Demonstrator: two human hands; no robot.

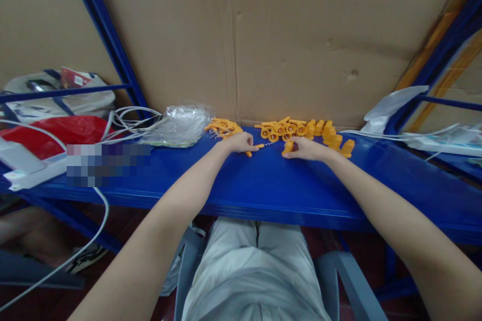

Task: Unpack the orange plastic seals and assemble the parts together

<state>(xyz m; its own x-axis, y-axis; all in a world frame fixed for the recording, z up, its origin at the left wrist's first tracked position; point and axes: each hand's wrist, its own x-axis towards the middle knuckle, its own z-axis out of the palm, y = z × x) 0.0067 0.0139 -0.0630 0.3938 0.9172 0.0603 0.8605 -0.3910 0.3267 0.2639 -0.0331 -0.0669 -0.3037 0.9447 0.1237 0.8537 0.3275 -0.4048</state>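
My left hand (241, 143) pinches an orange handle piece (259, 146) with a thin metal spring (268, 144) at its right end. Closed around an orange cup-like piece (288, 148), my right hand (307, 149) is a short way to the right of the spring. Behind my left hand lies a pile of orange parts (224, 125) with loose springs beside them. Several orange pieces with round open ends (280, 130) are grouped behind my hands. More orange cup-like pieces (331, 135) stand beyond my right hand.
On the blue table (241, 185), a clear plastic bag (176, 128) lies at the left, near white cables (128, 115) and a red bag (71, 128). Cardboard (282, 35) stands behind. White plastic (387, 108) is at the right; another person's leg (33, 233) shows lower left.
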